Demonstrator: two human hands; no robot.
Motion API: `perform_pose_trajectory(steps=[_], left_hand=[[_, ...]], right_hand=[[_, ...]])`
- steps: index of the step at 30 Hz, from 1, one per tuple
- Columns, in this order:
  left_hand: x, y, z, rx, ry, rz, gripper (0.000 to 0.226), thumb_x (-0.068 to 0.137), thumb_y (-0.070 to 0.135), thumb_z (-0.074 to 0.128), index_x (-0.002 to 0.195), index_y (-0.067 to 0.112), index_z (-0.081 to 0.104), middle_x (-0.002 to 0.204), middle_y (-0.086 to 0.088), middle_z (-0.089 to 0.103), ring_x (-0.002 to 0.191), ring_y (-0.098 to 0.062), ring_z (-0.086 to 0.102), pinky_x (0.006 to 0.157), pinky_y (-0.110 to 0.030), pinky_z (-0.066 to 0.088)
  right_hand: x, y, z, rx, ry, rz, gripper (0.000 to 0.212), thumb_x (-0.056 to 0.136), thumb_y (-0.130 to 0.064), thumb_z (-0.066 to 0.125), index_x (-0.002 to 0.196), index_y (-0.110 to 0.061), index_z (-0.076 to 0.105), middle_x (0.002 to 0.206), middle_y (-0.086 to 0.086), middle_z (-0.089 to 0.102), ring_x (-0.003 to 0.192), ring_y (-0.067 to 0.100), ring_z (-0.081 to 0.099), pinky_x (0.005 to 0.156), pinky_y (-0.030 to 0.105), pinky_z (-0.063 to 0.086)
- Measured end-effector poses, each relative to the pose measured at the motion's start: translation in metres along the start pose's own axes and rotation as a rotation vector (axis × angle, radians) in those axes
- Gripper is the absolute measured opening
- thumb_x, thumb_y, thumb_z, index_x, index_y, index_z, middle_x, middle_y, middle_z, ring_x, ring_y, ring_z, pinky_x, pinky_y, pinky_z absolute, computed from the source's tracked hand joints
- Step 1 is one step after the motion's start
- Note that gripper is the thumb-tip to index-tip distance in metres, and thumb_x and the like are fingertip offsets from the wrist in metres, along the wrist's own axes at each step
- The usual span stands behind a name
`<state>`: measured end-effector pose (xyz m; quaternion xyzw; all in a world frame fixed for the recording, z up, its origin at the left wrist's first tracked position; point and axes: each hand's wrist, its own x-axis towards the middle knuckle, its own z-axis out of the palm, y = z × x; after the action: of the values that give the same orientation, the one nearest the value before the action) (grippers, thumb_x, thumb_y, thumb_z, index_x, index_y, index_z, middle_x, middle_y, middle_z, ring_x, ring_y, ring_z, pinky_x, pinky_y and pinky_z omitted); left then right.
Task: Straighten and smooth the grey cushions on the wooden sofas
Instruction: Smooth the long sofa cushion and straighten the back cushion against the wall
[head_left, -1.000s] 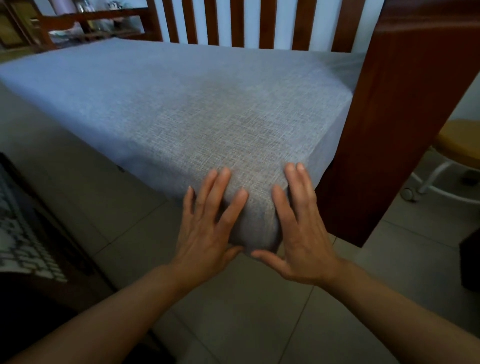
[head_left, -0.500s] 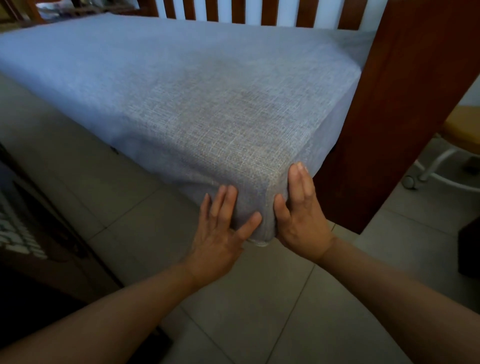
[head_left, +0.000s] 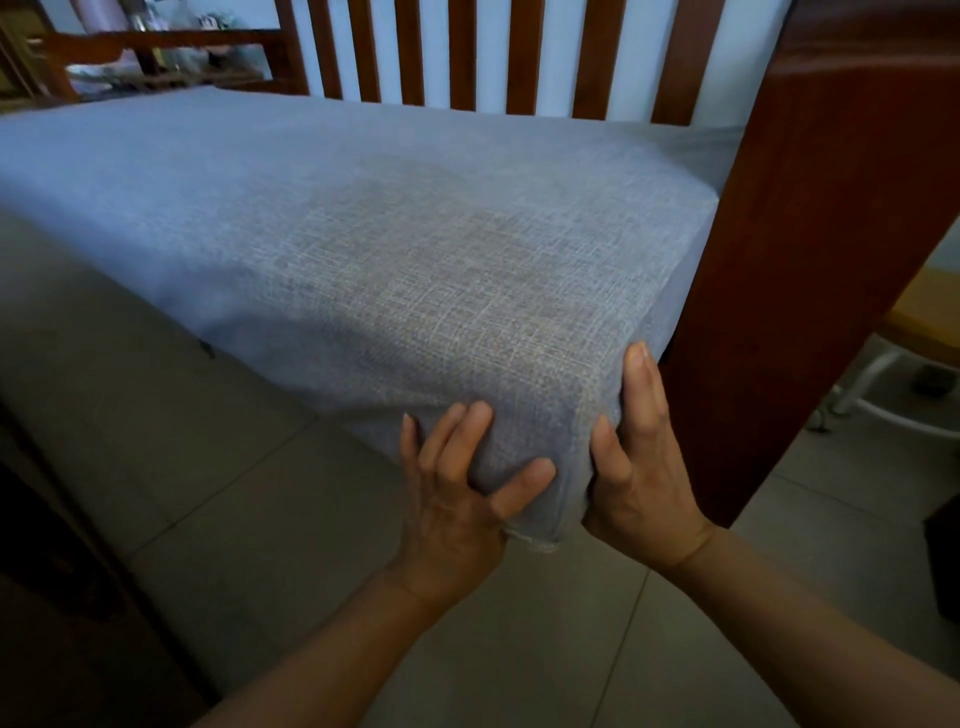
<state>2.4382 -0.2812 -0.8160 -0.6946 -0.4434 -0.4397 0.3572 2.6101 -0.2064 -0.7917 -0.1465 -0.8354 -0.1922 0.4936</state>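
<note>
Grey cushion (head_left: 395, 249) lies flat on the seat of the wooden sofa (head_left: 831, 249), its right side close against the broad reddish-brown armrest panel and its back edge under the row of upright slats (head_left: 467, 52). Both hands work its near right corner, which juts out over the tiled floor (head_left: 249, 499). On the front face, the left hand (head_left: 457, 499) presses with its fingers spread and slightly bent, the thumb reaching across toward the corner seam, and the fabric bunches a little between thumb and fingers. Wrapped around the corner's right side, the right hand (head_left: 639, 462) has its fingers lying straight up along the fabric next to the armrest and its thumb on the front face. A frayed hem shows at the bottom of the corner between the two palms. Beyond the armrest stands a stool (head_left: 914, 332) with a yellow seat and white legs.
</note>
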Motion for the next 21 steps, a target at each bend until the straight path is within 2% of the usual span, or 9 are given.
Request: perform_pose_trajectory(steps=[4,7,9,13,16,17,21], left_hand=[[0.014,-0.001,-0.013,-0.028,-0.003,-0.018,0.065,0.096,0.024,0.047,0.148,0.044,0.013,0.156,0.0,0.007,0.143,-0.02,0.017,0.105,-0.063,0.024],[0.019,-0.001,-0.025,-0.048,-0.005,-0.03,0.056,0.09,0.024,0.055,0.135,0.04,0.027,0.158,0.001,0.002,0.143,-0.022,0.017,0.101,-0.066,0.03],[0.016,-0.003,-0.031,-0.049,-0.007,-0.034,0.055,0.087,0.023,0.057,0.132,0.036,0.027,0.158,0.001,0.001,0.144,-0.023,0.015,0.1,-0.066,0.031],[0.019,-0.002,-0.037,-0.03,-0.008,-0.062,0.067,0.081,0.022,0.063,0.134,0.036,0.024,0.159,0.002,-0.001,0.145,-0.022,0.014,0.097,-0.067,0.034],[0.016,-0.006,-0.037,0.045,-0.018,-0.087,0.083,0.084,0.027,0.066,0.148,0.034,0.012,0.16,0.003,-0.003,0.146,-0.024,0.014,0.098,-0.066,0.034],[0.013,-0.01,-0.036,0.077,-0.026,-0.107,0.09,0.083,0.028,0.068,0.15,0.034,0.007,0.16,0.002,-0.004,0.146,-0.025,0.014,0.099,-0.065,0.033],[0.011,-0.018,-0.031,0.087,0.011,-0.269,0.106,0.073,0.021,0.08,0.147,0.034,0.006,0.16,-0.004,-0.006,0.138,-0.043,0.023,0.097,-0.065,0.034]], right_hand=[[0.014,-0.005,-0.005,0.005,0.008,0.012,0.107,0.082,-0.021,0.074,0.152,-0.023,-0.007,0.157,0.018,-0.006,0.144,0.043,0.01,0.114,0.059,0.019],[0.025,-0.012,-0.008,0.018,0.01,0.006,0.104,0.084,-0.027,0.073,0.152,-0.024,-0.006,0.158,0.016,-0.007,0.144,0.043,0.011,0.114,0.058,0.02],[0.029,-0.017,-0.009,0.023,0.007,-0.001,0.1,0.087,-0.031,0.07,0.152,-0.026,-0.005,0.158,0.015,-0.007,0.144,0.042,0.01,0.114,0.057,0.02],[0.034,-0.02,-0.011,0.042,0.005,0.018,0.101,0.085,-0.031,0.071,0.152,-0.03,-0.004,0.158,0.017,-0.002,0.143,0.043,0.013,0.113,0.059,0.02],[0.037,-0.019,-0.014,0.036,-0.025,0.029,0.102,0.086,-0.032,0.071,0.152,-0.034,-0.006,0.159,0.012,-0.007,0.142,0.048,0.013,0.11,0.064,0.022],[0.037,-0.019,-0.015,0.031,-0.038,0.029,0.101,0.086,-0.032,0.071,0.151,-0.035,-0.007,0.159,0.011,-0.008,0.142,0.048,0.012,0.109,0.066,0.023],[0.037,-0.022,-0.017,0.015,-0.047,0.03,0.105,0.084,-0.029,0.074,0.151,-0.035,-0.006,0.158,0.013,-0.007,0.142,0.048,0.012,0.109,0.066,0.022]])
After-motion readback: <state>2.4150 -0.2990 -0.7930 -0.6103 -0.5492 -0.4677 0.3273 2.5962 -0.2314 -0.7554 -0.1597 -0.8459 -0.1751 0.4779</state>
